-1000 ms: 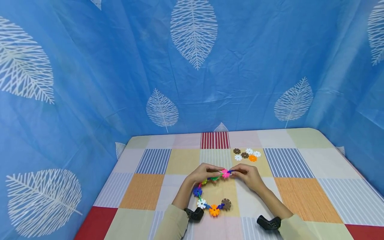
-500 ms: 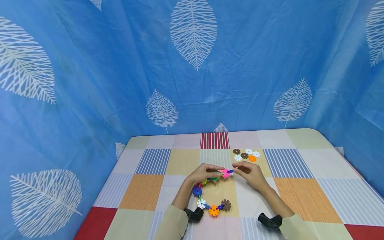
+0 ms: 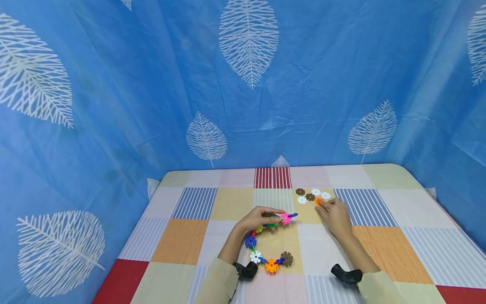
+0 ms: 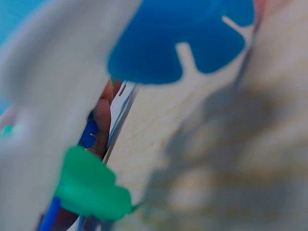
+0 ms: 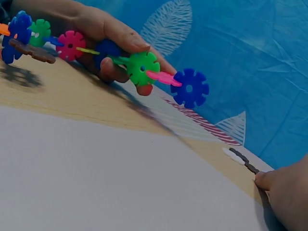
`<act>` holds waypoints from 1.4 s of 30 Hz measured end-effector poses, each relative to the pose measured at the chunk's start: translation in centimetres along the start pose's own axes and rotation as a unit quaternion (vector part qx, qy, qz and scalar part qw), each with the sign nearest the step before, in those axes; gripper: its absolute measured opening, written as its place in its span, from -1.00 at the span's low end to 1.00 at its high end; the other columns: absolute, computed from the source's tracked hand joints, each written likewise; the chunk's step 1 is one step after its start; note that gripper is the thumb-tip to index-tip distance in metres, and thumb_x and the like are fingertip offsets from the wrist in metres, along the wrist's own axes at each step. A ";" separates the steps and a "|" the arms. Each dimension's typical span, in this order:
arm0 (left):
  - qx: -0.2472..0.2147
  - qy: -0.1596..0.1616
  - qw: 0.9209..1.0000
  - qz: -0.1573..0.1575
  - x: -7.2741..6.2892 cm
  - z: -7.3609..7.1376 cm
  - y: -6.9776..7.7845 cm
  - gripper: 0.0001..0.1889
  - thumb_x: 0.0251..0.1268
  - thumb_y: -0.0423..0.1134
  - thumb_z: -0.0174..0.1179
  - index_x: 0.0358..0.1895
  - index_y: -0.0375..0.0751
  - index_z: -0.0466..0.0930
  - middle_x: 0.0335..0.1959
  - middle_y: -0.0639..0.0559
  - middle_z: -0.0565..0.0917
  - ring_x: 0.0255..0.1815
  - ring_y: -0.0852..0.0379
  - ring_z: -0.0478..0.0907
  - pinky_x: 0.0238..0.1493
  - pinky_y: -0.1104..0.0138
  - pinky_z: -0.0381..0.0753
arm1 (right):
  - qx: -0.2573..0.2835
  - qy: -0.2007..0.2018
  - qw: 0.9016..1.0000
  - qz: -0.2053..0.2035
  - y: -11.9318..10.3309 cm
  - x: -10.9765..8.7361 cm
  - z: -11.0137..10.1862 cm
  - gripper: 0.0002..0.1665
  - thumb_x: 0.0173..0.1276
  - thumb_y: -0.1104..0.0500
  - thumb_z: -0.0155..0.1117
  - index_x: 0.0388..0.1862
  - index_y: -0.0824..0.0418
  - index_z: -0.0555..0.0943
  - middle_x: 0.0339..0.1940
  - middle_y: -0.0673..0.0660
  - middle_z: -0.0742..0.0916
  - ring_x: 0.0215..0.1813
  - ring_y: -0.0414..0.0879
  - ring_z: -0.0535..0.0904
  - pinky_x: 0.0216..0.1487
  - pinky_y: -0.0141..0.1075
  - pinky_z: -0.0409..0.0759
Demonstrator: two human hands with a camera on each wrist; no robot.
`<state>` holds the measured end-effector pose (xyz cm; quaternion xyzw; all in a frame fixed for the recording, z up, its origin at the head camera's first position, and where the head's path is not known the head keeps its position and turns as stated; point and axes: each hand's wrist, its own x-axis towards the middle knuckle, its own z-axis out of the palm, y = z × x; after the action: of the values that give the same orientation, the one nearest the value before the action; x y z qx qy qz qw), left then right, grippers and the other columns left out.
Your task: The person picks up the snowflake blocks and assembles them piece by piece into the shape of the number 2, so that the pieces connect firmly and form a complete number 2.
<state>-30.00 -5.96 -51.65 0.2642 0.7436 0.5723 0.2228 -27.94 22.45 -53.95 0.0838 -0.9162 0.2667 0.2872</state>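
Observation:
A curved chain of interlocking flower-shaped plastic discs lies on the cloth, with a blue disc (image 3: 250,241), a white disc (image 3: 255,256) and an orange chain disc (image 3: 271,266) among its links. My left hand (image 3: 258,219) holds the chain's far part, near the pink disc (image 3: 285,218); an edge-on blue piece juts right from it. In the right wrist view, its fingers (image 5: 125,38) grip around a green disc (image 5: 143,69). My right hand (image 3: 336,215) has its fingertips at a loose orange disc (image 3: 318,201), partly covering it; whether they pinch it is too small to tell.
Loose brown discs (image 3: 310,197) and white discs (image 3: 325,195) lie flat beside the loose orange one. A brown disc (image 3: 287,258) ends the chain's near side. The patchwork tablecloth (image 3: 182,242) reaches back to a blue leaf-print curtain (image 3: 296,105).
My right hand has let go of the blue piece at the chain's end and moved away and right to the loose orange disc. My left hand stays on the chain.

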 end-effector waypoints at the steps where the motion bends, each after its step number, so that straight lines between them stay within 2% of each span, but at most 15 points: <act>1: 0.001 0.000 1.000 0.001 0.0 0.0 0.0 -0.67 0.26 -0.29 0.17 0.10 -0.13 0.57 -0.19 -0.01 0.67 -0.41 0.16 0.60 -0.31 0.34 0.61 | 0.000 0.000 1.000 -0.009 -0.1 0.0 0.0 -0.67 0.07 0.17 0.43 -0.27 0.42 0.69 -0.38 0.27 0.58 -0.36 0.13 0.43 -0.39 -0.10 0.36; 5: -0.012 -0.001 1.000 -0.006 0.0 0.0 0.0 -0.66 0.27 -0.32 0.15 0.13 -0.17 0.54 -0.18 -0.06 0.67 -0.45 0.14 0.60 -0.31 0.32 0.62 | 0.041 -0.019 0.997 -0.061 -0.4 -0.1 0.5 -0.74 0.01 0.19 0.47 -0.33 0.32 0.72 -0.34 0.19 0.57 -0.29 0.06 0.41 -0.36 -0.14 0.37; 8: -0.024 -0.001 1.000 -0.009 0.0 0.0 0.1 -0.65 0.28 -0.33 0.14 0.14 -0.18 0.53 -0.20 -0.08 0.67 -0.49 0.13 0.59 -0.33 0.30 0.63 | 0.080 -0.050 0.993 -0.077 -0.8 -0.1 0.6 -0.74 0.02 0.18 0.46 -0.29 0.27 0.72 -0.29 0.13 0.56 -0.25 -0.02 0.38 -0.34 -0.18 0.36; 13: -0.020 0.002 1.000 -0.011 0.1 0.0 0.1 -0.66 0.28 -0.32 0.14 0.13 -0.17 0.54 -0.21 -0.05 0.67 -0.50 0.15 0.59 -0.33 0.31 0.63 | 0.073 -0.067 0.994 -0.050 -1.2 -0.1 0.6 -0.62 0.06 0.15 0.43 -0.14 0.29 0.67 -0.25 0.15 0.55 -0.25 -0.02 0.36 -0.33 -0.19 0.35; 16: -0.016 0.002 1.000 -0.011 0.1 0.1 0.0 -0.66 0.28 -0.31 0.14 0.13 -0.16 0.54 -0.21 -0.04 0.67 -0.50 0.15 0.59 -0.32 0.31 0.63 | 0.071 -0.070 0.994 -0.034 -1.3 -0.1 0.7 -0.62 0.05 0.16 0.45 -0.15 0.30 0.66 -0.27 0.16 0.55 -0.24 0.00 0.37 -0.32 -0.19 0.34; 20: -0.020 0.001 1.000 -0.009 0.0 0.0 0.0 -0.66 0.29 -0.32 0.13 0.13 -0.17 0.54 -0.22 -0.05 0.67 -0.51 0.14 0.59 -0.32 0.29 0.63 | 0.134 -0.082 0.987 -0.014 -1.6 -0.1 0.6 -0.68 0.04 0.21 0.46 -0.20 0.21 0.63 -0.38 0.04 0.61 -0.35 -0.11 0.43 -0.37 -0.28 0.42; 22: -0.025 0.001 1.000 -0.009 0.0 0.0 0.2 -0.66 0.29 -0.32 0.13 0.13 -0.17 0.53 -0.22 -0.05 0.67 -0.51 0.14 0.59 -0.32 0.29 0.63 | 0.189 -0.095 0.977 -0.005 -1.7 -0.1 0.6 -0.71 0.07 0.24 0.43 -0.19 0.17 0.60 -0.42 0.00 0.64 -0.41 -0.17 0.48 -0.41 -0.35 0.48; 25: -0.031 -0.001 1.000 -0.006 -0.3 0.0 0.7 -0.66 0.29 -0.33 0.13 0.13 -0.21 0.53 -0.22 -0.09 0.67 -0.49 0.12 0.60 -0.31 0.27 0.63 | 0.278 -0.117 0.953 0.018 -1.8 -0.1 0.5 -0.72 0.15 0.29 0.35 -0.11 0.20 0.61 -0.41 0.05 0.68 -0.43 -0.19 0.56 -0.43 -0.37 0.55; 30: -0.025 -0.009 1.000 0.003 -1.0 0.1 2.0 -0.66 0.28 -0.36 0.13 0.12 -0.30 0.52 -0.18 -0.19 0.65 -0.46 0.08 0.61 -0.30 0.27 0.63 | 0.414 -0.151 0.895 0.074 -2.3 -0.1 0.4 -0.65 0.24 0.29 0.26 0.00 0.43 0.56 -0.39 0.28 0.67 -0.45 -0.05 0.63 -0.43 -0.25 0.63; 32: -0.025 -0.012 1.000 0.005 -1.1 0.2 2.2 -0.66 0.28 -0.36 0.13 0.12 -0.31 0.51 -0.18 -0.21 0.65 -0.46 0.08 0.61 -0.31 0.27 0.63 | 0.447 -0.164 0.875 0.089 -2.5 -0.1 0.4 -0.63 0.26 0.28 0.24 -0.01 0.49 0.53 -0.41 0.35 0.66 -0.49 -0.01 0.62 -0.46 -0.22 0.63; 33: -0.025 -0.013 1.000 0.004 -1.0 0.1 2.0 -0.65 0.28 -0.37 0.13 0.13 -0.31 0.51 -0.17 -0.21 0.65 -0.46 0.07 0.61 -0.31 0.26 0.63 | 0.457 -0.168 0.869 0.093 -2.6 -0.1 0.4 -0.62 0.26 0.28 0.25 -0.02 0.51 0.52 -0.43 0.37 0.66 -0.50 0.00 0.62 -0.47 -0.21 0.63; 35: -0.028 -0.013 1.000 0.003 -0.8 0.1 1.5 -0.65 0.29 -0.36 0.12 0.13 -0.29 0.51 -0.17 -0.21 0.65 -0.47 0.09 0.60 -0.31 0.27 0.64 | 0.465 -0.174 0.863 0.096 -2.8 -0.1 0.4 -0.62 0.26 0.28 0.24 -0.03 0.53 0.51 -0.45 0.39 0.65 -0.52 0.00 0.61 -0.49 -0.21 0.63; 37: -0.028 -0.012 1.000 -0.003 -0.5 0.1 0.9 -0.65 0.29 -0.34 0.12 0.14 -0.25 0.51 -0.16 -0.20 0.65 -0.48 0.10 0.60 -0.31 0.26 0.64 | 0.465 -0.179 0.862 0.096 -2.9 -0.1 0.4 -0.62 0.27 0.27 0.24 -0.04 0.53 0.51 -0.48 0.40 0.64 -0.54 -0.02 0.59 -0.51 -0.23 0.62; 39: -0.022 -0.009 1.000 -0.006 -0.1 0.0 0.1 -0.65 0.30 -0.32 0.12 0.15 -0.20 0.51 -0.16 -0.16 0.65 -0.49 0.12 0.60 -0.31 0.27 0.64 | 0.463 -0.181 0.863 0.096 -3.0 -0.1 0.4 -0.63 0.27 0.26 0.23 -0.04 0.53 0.51 -0.49 0.41 0.63 -0.56 -0.03 0.58 -0.53 -0.25 0.61; 42: -0.013 -0.003 1.000 -0.008 0.1 0.0 -0.2 -0.66 0.29 -0.29 0.13 0.14 -0.16 0.53 -0.16 -0.10 0.66 -0.49 0.13 0.60 -0.32 0.28 0.63 | 0.454 -0.185 0.866 0.097 -3.0 0.0 0.4 -0.63 0.28 0.25 0.23 -0.04 0.52 0.52 -0.49 0.41 0.63 -0.56 -0.04 0.57 -0.56 -0.27 0.59</act>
<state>-30.06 -5.93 -51.90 0.2571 0.7378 0.5789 0.2332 -27.17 19.71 -52.94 0.1637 -0.7335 0.6595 0.0157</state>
